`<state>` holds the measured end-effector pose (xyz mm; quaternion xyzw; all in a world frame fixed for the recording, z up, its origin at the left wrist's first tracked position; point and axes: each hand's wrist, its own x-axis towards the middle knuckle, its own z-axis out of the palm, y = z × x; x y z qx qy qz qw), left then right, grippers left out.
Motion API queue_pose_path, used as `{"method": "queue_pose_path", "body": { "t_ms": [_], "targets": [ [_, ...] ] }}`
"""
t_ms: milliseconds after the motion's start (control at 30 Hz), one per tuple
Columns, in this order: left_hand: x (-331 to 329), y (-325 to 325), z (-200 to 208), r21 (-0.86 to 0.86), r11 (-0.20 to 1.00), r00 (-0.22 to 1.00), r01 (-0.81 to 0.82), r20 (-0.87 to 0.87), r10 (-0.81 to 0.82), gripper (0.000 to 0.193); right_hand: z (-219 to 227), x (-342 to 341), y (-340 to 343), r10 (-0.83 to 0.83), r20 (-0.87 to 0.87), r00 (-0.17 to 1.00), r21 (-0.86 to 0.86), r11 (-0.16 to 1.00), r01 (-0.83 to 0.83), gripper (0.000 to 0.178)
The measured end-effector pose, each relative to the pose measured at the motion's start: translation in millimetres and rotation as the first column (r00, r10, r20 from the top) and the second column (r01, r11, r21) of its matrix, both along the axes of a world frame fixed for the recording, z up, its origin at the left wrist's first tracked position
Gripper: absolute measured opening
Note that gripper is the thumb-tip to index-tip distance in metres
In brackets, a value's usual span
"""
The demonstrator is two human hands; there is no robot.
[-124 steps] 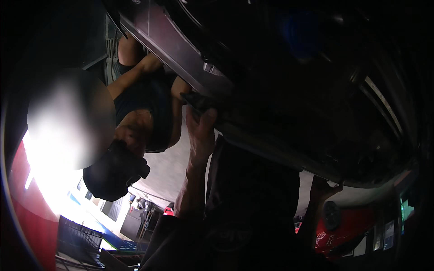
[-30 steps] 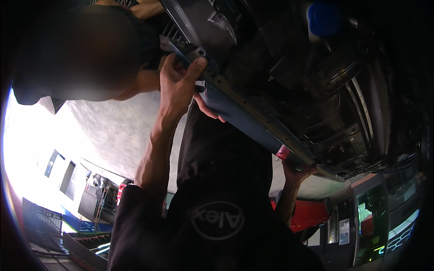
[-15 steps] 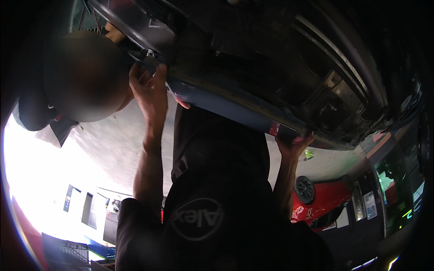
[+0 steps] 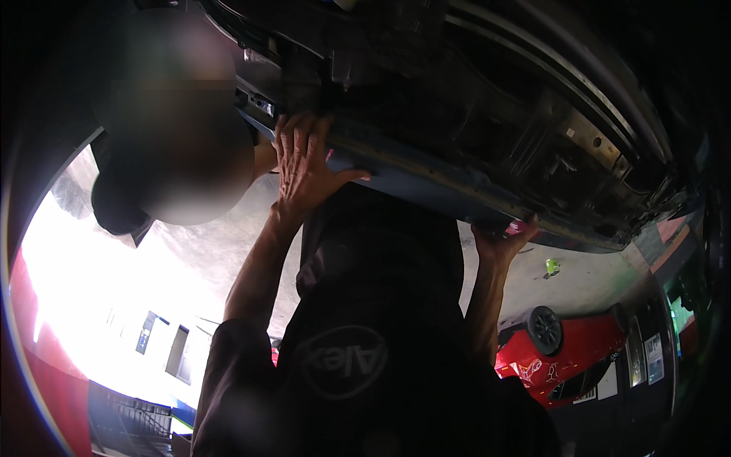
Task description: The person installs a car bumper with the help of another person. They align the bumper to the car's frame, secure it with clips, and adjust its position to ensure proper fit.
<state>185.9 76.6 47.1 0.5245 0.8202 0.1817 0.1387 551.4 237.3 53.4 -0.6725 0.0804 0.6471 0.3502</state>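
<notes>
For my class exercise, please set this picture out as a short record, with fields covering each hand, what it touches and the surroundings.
Left hand: fingers spread over the left end of a long dark blue panel, thumb pointing right
Right hand: at the panel's lower edge, farther right, beside a small red patch; exact grip unclear
Above panel: dark structure, apparently part of a vehicle
Nearby: another person's arm and dark cap
Background: red car; small green item against grey floor

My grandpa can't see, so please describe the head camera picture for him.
A spread left hand and a right hand touch a long dark-blue panel. Another person is close by on the left, and a red car shows at the lower right.
</notes>
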Motion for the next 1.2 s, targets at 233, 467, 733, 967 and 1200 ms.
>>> {"method": "queue_pose_path", "body": {
  "t_ms": [233,467,733,967,1200],
  "targets": [
    [-16.6,14.6,20.1,-0.072,0.995,0.969,-0.073,0.232,0.088,0.059,5.5,-14.0,3.5,-0.253,0.000,0.967,-0.040,0.967,0.253,0.103],
    [-38.9,34.4,21.3,-0.191,0.982,0.948,-0.004,0.310,0.065,0.026,0.5,-8.9,3.0,-0.261,0.010,0.965,-0.102,0.960,0.261,0.102],
    [-50.9,44.8,29.6,-0.244,0.966,0.908,0.090,0.418,0.021,0.022,-3.4,-5.6,2.8,-0.263,0.034,0.964,-0.090,0.960,0.265,0.103],
    [-49.1,51.5,30.5,-0.248,0.959,0.934,0.136,0.354,-0.041,0.025,-1.7,-10.3,3.9,-0.151,0.053,0.987,-0.092,0.984,0.155,0.104],
    [-29.0,27.6,10.5,-0.098,0.992,0.987,0.084,0.145,-0.069,0.040,0.6,-7.7,4.1,-0.198,0.027,0.980,-0.108,0.974,0.200,0.101]
  ]
}}
